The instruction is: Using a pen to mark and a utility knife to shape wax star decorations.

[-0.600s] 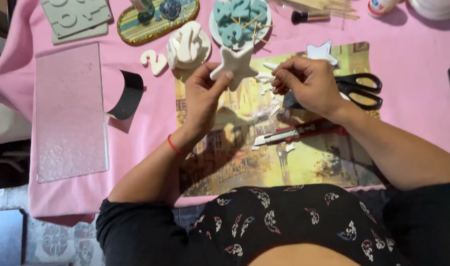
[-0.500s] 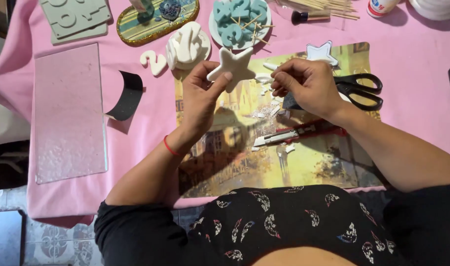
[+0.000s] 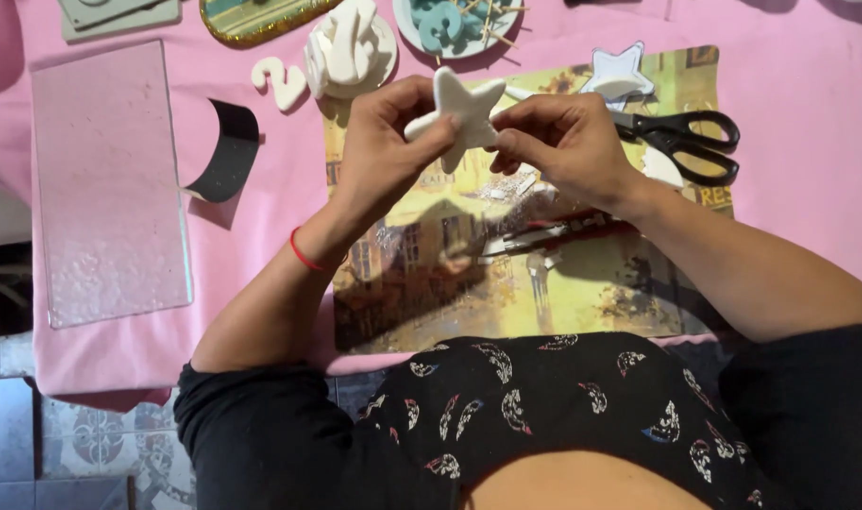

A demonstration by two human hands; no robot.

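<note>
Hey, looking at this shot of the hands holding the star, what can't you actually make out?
Head view only:
- Underside of the white star: faces away; left hand and right hand cover its edges.
- Tool on the mat: shadowed by the right hand, kind unclear.
- Blue plate and gold-rimmed tray: cut off by the top edge.
- Scissors: blade tips hidden behind the right hand.

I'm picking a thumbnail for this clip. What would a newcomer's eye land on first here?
First, the white star-shaped clay piece, held up near the top centre between the left hand and the right hand above a yellow painted-scene placemat. Next, the black-handled scissors lying on the mat's right side, just beyond the right hand. At left, a clear textured rectangular sheet lies on the pink tablecloth.
</note>
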